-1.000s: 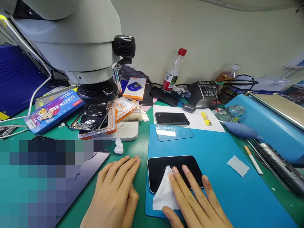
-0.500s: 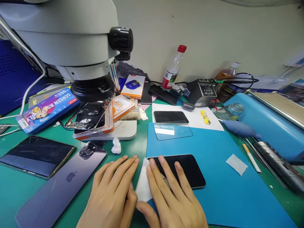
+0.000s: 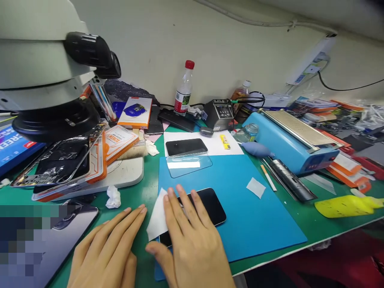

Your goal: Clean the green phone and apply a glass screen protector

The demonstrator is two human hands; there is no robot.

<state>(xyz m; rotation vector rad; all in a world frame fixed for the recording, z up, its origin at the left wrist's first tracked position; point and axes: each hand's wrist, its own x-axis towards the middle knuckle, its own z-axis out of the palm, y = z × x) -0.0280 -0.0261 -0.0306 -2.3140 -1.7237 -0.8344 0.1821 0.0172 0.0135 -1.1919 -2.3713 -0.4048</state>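
My right hand [image 3: 192,244] lies flat with its fingers spread over a dark-screened phone [image 3: 214,206], pressing a white wipe [image 3: 157,220] against its left part. Part of the wipe is hidden under the fingers. The phone rests on a blue mat [image 3: 255,224]. My left hand [image 3: 111,248] rests palm down on the green table left of the mat, fingers stretched out and holding nothing. Beside it is a purple phone [image 3: 72,232], partly out of view. A crumpled tissue [image 3: 113,197] lies just beyond the left hand.
A clear glass screen protector [image 3: 190,165] overlaps the mat's far edge, near another black phone [image 3: 186,147]. A microscope [image 3: 45,80] overhangs the left side. On the right are a blue machine [image 3: 288,140], an air blower [image 3: 257,149], a cigarette [image 3: 268,178] and a yellow bottle [image 3: 345,206].
The view has swung right, bringing the yellow bottle and the table's right edge into sight. My right hand remains on the wipe over the phone; a lower corner of the phone now shows.
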